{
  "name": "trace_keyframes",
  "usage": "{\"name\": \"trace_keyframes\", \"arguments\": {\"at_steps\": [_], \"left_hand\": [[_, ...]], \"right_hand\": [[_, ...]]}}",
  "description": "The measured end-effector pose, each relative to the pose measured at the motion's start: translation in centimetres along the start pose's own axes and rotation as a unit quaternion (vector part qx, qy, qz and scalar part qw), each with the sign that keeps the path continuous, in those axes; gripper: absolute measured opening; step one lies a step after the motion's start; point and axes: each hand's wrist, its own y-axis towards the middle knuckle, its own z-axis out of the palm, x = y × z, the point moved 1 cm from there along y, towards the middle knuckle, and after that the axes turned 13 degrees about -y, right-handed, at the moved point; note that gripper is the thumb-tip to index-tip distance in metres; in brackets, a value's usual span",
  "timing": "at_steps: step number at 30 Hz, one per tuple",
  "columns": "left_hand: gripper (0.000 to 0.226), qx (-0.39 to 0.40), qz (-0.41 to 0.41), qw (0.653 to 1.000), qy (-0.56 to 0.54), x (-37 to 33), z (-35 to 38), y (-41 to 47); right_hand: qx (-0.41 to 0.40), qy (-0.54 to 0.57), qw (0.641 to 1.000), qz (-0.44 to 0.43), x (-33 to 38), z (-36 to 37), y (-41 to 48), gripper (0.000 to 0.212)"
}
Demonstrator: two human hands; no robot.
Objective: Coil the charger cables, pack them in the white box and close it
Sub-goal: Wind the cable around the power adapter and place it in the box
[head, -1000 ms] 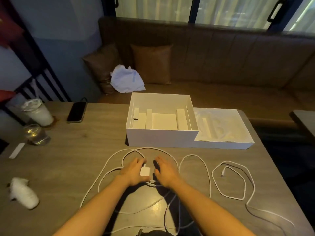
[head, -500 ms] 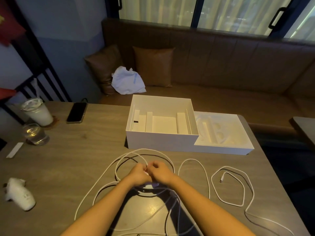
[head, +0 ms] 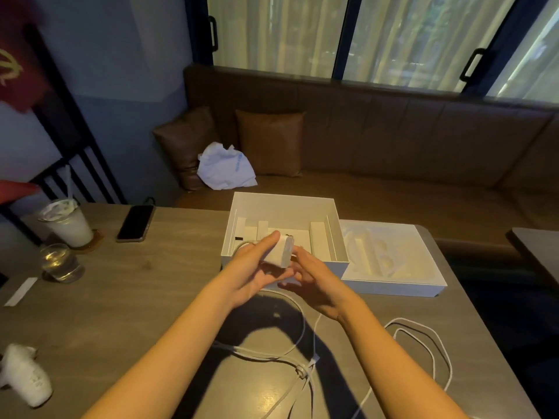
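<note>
A second ago both hands were flat on the worktop (head: 145,285) among the loops, closing on the small white power adapter; now that adapter (head: 279,251) is lifted clear of the surface and held in front of the near wall of the white box (head: 284,263). The left hand (head: 254,273) cradles it from below with the forefinger laid along its top, fingers curled around the block. The right hand (head: 311,281) sits just beside it, fingers partly curled at the adapter's lower edge; whether it pinches the cable there cannot be told. The charger cable (head: 302,325) hangs down from the hands and trails toward the person, while a second loose loop (head: 435,343) lies on the worktop to the right of the hands, well short of the box. The box stands open, its lid (head: 393,285) lying alongside to the right. Raising the adapter likely marks the start of coiling: nothing is wound or packed yet, so most of the task remains.
</note>
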Motion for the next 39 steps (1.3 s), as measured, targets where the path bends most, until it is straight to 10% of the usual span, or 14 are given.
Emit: {"name": "trace_keyframes", "arguments": {"at_steps": [3, 8, 11, 17, 26, 34, 39], "left_hand": [[0.034, 0.101, -0.091, 0.990, 0.028, -2.3, 1.9, -2.0], [0.061, 0.276, -0.176, 0.871, 0.366, -5.2, 4.2, -4.1], [0.047, 0.337, -0.141, 0.822, 0.436, -6.0, 6.3, -4.6], [0.029, 0.215, 0.049, 0.901, 0.374, -9.1, 7.9, -4.7], [0.028, 0.029, 0.104, 0.969, 0.221, -4.8, 4.1, 0.1], [0.043, -0.035, 0.184, 0.919, 0.346, -4.3, 2.3, 1.5], [0.044, 0.007, 0.155, 0.922, 0.354, -3.9, 2.4, 1.2]], "right_hand": [[0.000, 0.102, 0.994, -0.031, 0.8, -0.5, 0.2, 0.039], [0.044, -0.223, 0.969, -0.094, 4.1, 1.7, -0.4, 0.050], [0.065, -0.236, 0.969, -0.026, 5.5, 2.3, -0.6, 0.036], [0.034, -0.230, 0.971, -0.061, 4.1, 3.8, -0.5, 0.028], [-0.051, -0.588, 0.807, -0.006, 4.7, 2.2, 0.4, 0.038], [-0.093, -0.764, 0.627, -0.122, 9.8, 1.8, -3.0, 0.015], [-0.079, -0.750, 0.626, -0.197, 12.2, 1.4, -3.8, 0.018]]}}
